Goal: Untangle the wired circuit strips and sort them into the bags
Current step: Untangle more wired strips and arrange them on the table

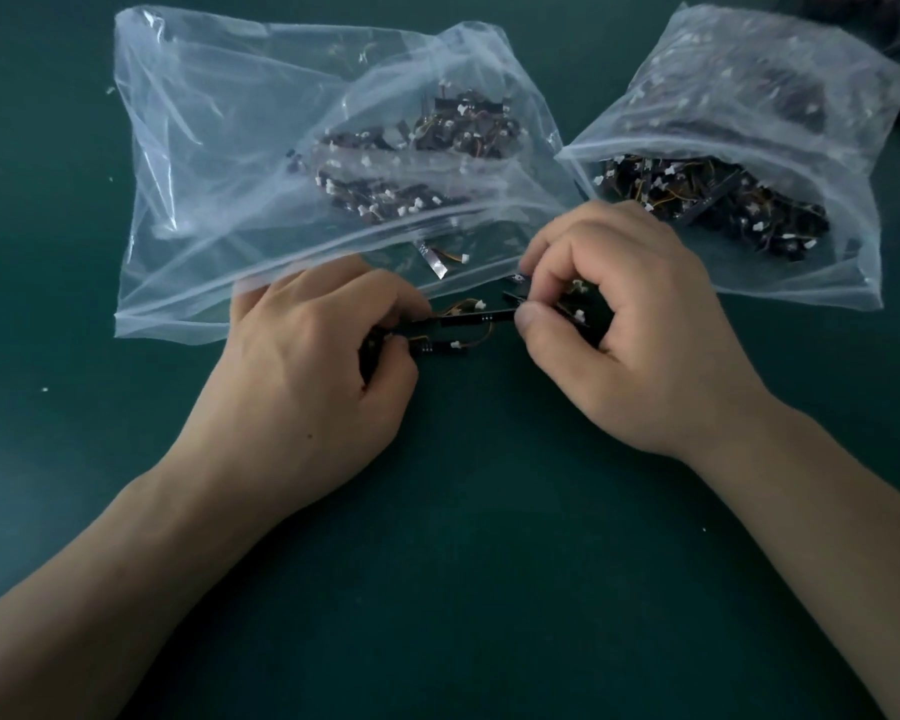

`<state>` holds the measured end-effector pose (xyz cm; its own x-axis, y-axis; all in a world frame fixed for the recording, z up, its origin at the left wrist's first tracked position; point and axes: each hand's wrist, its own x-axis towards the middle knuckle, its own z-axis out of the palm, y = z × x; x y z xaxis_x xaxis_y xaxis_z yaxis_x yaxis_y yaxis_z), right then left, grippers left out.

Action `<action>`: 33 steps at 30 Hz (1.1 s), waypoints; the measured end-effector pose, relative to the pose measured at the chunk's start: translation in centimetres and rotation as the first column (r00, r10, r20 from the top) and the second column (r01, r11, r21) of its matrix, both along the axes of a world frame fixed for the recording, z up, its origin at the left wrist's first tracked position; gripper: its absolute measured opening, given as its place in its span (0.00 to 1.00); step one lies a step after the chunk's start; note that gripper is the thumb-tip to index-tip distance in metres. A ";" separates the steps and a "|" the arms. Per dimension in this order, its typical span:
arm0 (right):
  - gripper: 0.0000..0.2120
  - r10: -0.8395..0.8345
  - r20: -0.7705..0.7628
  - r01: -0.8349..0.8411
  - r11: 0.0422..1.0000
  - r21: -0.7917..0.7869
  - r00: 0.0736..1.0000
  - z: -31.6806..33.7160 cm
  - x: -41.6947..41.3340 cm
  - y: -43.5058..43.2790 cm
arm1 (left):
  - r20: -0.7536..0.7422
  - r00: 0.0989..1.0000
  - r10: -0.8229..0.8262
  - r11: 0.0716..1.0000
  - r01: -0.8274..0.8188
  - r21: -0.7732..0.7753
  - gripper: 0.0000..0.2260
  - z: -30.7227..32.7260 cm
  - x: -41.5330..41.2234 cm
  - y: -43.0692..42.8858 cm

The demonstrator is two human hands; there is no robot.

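Left hand (307, 371) and right hand (640, 350) pinch circuit strips (471, 318).

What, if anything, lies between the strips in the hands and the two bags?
Nothing visible. The left hand and right hand hold the tangled strips at the near edges of the large bag and the fuller bag. Whether the large bag's mouth is open is unclear.

We see black circuit strips (476, 318) w/ orange wires, tangled, just in front of two clear bags: left bag (204, 148) part-filled, right bag (853, 272) fuller.
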<state>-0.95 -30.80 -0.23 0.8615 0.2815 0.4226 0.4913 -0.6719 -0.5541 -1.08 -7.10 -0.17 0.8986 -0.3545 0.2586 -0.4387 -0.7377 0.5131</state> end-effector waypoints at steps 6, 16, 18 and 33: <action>0.06 0.188 -0.088 -0.192 0.981 -0.031 0.978 0.4 -0.2 0.0 | -0.052 0.998 -0.046 0.997 0.043 -0.067 0.12 -0.1 -0.1 0.1; 0.02 0.012 -0.044 -0.020 0.983 -0.180 0.999 0.0 0.0 0.3 | -0.061 0.994 -0.087 0.991 0.081 -0.104 0.12 0.2 0.0 0.2; 0.04 -0.016 0.002 0.016 0.978 -0.208 1.000 -0.1 0.2 0.2 | -0.066 0.993 -0.096 0.990 0.088 -0.111 0.13 0.3 0.1 0.1; 0.06 0.202 0.022 -0.186 0.933 -0.310 0.979 0.2 -0.5 0.3 | -0.125 0.981 -0.151 0.988 0.148 -0.037 0.09 0.7 0.0 0.2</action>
<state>-1.46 -30.47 -0.08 0.7560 0.5631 0.3338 0.6520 -0.6930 -0.3076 -1.09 -6.90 0.50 0.8622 -0.4815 0.1578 -0.4730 -0.6534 0.5911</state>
